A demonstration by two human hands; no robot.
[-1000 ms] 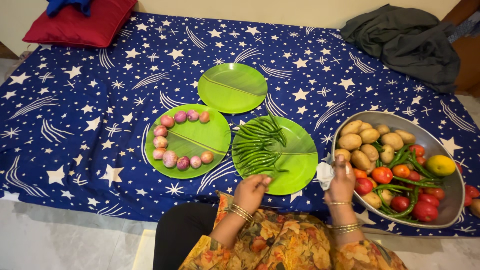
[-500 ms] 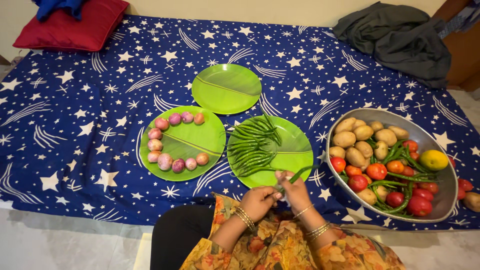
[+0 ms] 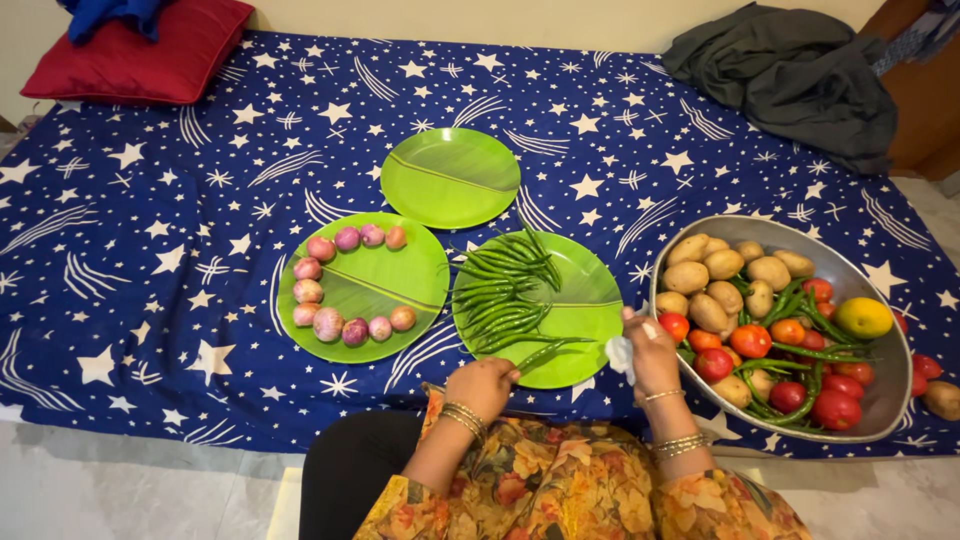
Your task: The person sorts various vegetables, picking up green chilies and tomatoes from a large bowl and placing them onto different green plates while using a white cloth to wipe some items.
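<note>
My left hand (image 3: 484,385) pinches one green chilli (image 3: 545,352) by its stem end and holds it over the near edge of the green plate (image 3: 598,300) that carries several green chillies (image 3: 505,290). My right hand (image 3: 650,355) holds a crumpled white cloth (image 3: 620,353) between that plate and the rim of the metal bowl (image 3: 885,400). The bowl holds potatoes (image 3: 725,275), tomatoes (image 3: 752,342), green chillies and a lemon (image 3: 863,317).
A second green plate (image 3: 375,290) on the left carries several small onions (image 3: 330,322) in a ring. A bare green plate (image 3: 451,177) lies behind. A red cushion (image 3: 140,45) and a dark cloth (image 3: 800,75) lie at the far corners of the star-patterned blue sheet (image 3: 150,250).
My right hand fetched a chilli from the bowl and brought it to my left hand. Now the left hand holds that chilli over the plate, and the right hand has swung back toward the bowl.
</note>
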